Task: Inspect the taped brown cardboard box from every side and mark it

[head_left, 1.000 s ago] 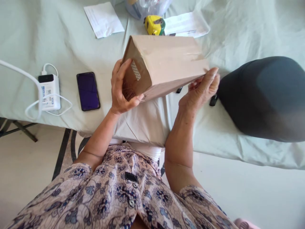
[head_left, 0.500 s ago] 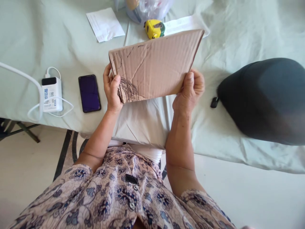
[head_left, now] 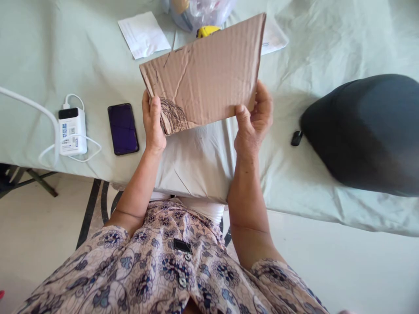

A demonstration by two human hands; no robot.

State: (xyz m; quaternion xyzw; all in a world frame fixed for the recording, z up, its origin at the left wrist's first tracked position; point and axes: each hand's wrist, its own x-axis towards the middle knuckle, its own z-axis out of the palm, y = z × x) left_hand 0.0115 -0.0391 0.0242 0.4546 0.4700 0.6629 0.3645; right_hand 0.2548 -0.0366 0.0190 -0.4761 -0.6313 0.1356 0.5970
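A flat piece of brown cardboard [head_left: 212, 74] is held up above the cloth-covered table, tilted with its right side higher. Dark scribbled lines cover its lower left corner, and creases run across its left part. My left hand [head_left: 153, 122] grips the left edge, thumb on the near face and fingers behind. At the lower right corner my right hand [head_left: 255, 120] holds on, its thumb at the bottom edge and its fingers mostly behind the board. Beyond the top edge, a yellow tape measure [head_left: 207, 31] is partly hidden by the cardboard.
On the light green cloth [head_left: 196, 161] lie a dark phone [head_left: 123, 128] and a white power bank [head_left: 72, 131] with a cable. Further back are a white paper [head_left: 144, 35], a clear plastic bag [head_left: 209, 13] and another white sheet [head_left: 274, 37]. A large black rounded object [head_left: 363, 135] stands at right.
The cardboard has tilted further, its right side rising, and has shifted slightly left. It now covers more of the tape measure. My right hand has moved a little left, its thumb now at the bottom edge.
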